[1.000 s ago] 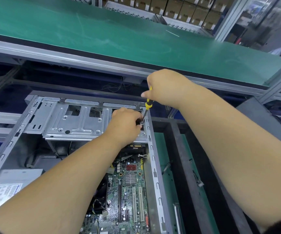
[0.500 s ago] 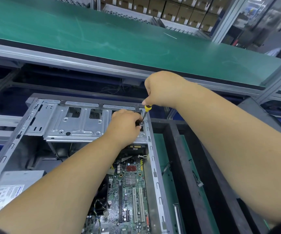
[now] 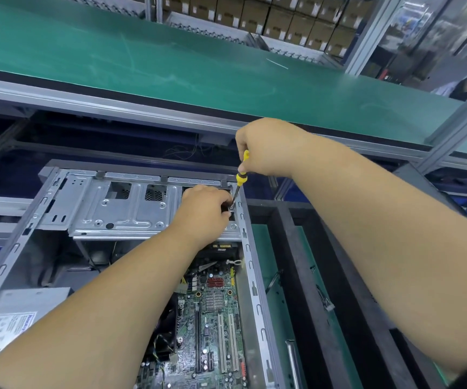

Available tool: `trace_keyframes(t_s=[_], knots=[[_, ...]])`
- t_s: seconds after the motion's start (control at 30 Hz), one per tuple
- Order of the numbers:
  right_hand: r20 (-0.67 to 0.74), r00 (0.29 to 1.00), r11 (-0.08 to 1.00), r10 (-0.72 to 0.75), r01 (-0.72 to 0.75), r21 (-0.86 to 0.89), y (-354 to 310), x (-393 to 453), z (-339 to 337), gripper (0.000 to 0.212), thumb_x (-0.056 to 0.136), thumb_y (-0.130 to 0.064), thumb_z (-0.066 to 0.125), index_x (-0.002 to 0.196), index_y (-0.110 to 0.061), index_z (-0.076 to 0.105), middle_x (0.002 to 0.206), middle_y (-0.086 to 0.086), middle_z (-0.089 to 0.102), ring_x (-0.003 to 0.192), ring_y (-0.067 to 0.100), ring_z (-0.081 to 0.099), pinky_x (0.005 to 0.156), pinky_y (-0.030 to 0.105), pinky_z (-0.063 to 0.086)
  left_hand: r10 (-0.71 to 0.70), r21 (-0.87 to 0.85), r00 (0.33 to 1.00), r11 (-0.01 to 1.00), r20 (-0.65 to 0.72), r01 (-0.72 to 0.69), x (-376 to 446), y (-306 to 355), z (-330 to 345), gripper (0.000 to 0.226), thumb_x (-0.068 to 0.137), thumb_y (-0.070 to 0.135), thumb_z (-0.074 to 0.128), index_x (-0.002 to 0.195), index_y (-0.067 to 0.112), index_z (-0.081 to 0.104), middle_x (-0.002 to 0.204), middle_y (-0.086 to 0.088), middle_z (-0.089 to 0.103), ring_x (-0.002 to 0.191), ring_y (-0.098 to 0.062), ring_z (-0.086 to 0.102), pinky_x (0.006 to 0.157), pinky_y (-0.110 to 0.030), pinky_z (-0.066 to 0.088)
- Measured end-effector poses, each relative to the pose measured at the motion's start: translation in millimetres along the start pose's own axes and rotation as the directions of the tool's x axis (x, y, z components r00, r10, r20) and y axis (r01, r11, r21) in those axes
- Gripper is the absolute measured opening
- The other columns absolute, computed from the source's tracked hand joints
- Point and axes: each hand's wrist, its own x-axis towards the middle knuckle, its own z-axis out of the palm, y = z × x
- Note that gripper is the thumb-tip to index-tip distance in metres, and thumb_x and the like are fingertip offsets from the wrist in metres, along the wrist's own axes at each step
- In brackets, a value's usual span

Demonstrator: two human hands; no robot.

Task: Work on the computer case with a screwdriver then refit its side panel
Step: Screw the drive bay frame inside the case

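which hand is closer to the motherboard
Left. The left hand rests on the drive cage just above the motherboard; the right hand is higher up, gripping the screwdriver handle over the case's far corner.

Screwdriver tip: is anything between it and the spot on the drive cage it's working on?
Nothing visible. The right hand grips the screwdriver, whose shaft runs down unobstructed to the drive cage. The left hand holds a small dark part right at the tip, hiding the contact point.
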Motion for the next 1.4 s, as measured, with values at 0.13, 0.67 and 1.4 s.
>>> trace_keyframes(t_s=[0.13,0.67,1.4], knots=[[-0.082,0.984,0.987,0.156,-0.152,0.053,-3,7,14,0.042,0.09,-0.045,0.065,0.068,-0.014,0.048,0.065,-0.001,0.043,0.056,0.015,0.04,0.047,0.027,0.025,-0.003,0.007,1.0,1.0,0.001,0.003,0,0,0,0.023,0.089,0.027,0.063,0.111,0.026,0.068,0.108,0.002,0.068,0.11,-0.026,0.051,0.098,-0.039,0.038],[-0.102,0.988,0.992,0.118,-0.113,0.053,0,5,10,0.035,0.094,-0.042,0.062,0.082,-0.012,0.049,0.072,0.0,0.047,0.068,0.021,0.048,0.055,0.029,0.029,0.006,0.005,1.0,1.0,0.013,-0.006,0,0,-1,0.023,0.089,0.028,0.062,0.112,0.025,0.068,0.109,0.002,0.067,0.11,-0.027,0.05,0.099,-0.04,0.038],[-0.234,0.969,0.993,0.085,-0.064,0.098,-1,-1,23,0.033,0.098,-0.047,0.051,0.089,-0.016,0.046,0.068,-0.001,0.043,0.06,0.017,0.038,0.052,0.031,0.024,0.002,-0.001,1.0,1.0,0.014,-0.002,0,-1,0,0.018,0.089,0.027,0.062,0.105,0.021,0.068,0.102,0.001,0.066,0.108,-0.027,0.05,0.095,-0.038,0.037]])
